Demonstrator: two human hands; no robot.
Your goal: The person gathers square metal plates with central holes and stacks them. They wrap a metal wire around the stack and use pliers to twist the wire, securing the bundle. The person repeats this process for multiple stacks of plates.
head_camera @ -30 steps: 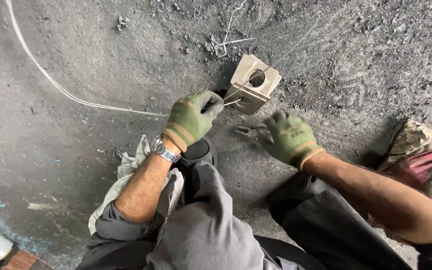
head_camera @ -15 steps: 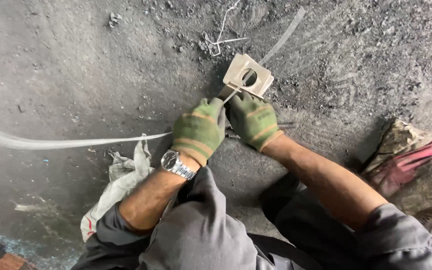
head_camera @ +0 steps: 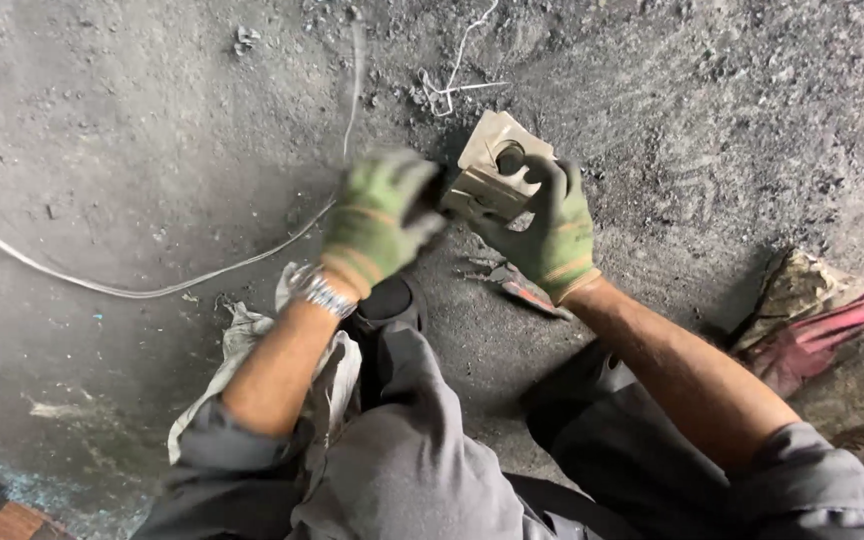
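Gripped in the right hand [head_camera: 550, 228] is a pale square block [head_camera: 497, 168] with a round hole in its top face — it is held just above the middle of the frame, clear of the dark gritty floor [head_camera: 132, 120], with the gloved fingers wrapped around its right and lower edges.

At the far left of the frame a thin white wire [head_camera: 102, 287] is seen lying on the floor; it curves rightward and then rises, blurred, towards the upper middle. A crumpled pale rag [head_camera: 242, 335] is spread on the floor just beside the left forearm. The left hand [head_camera: 380, 220], in a green glove, is blurred by motion just left of the block; whether its grip is closed on anything cannot be told. A metal wristwatch [head_camera: 317, 291] is worn on that wrist.

Below the block, a small red-handled tool [head_camera: 522, 288] is partly hidden behind the right wrist. At the right edge a bundle of dirty red and tan cloth [head_camera: 822, 320] is seen.
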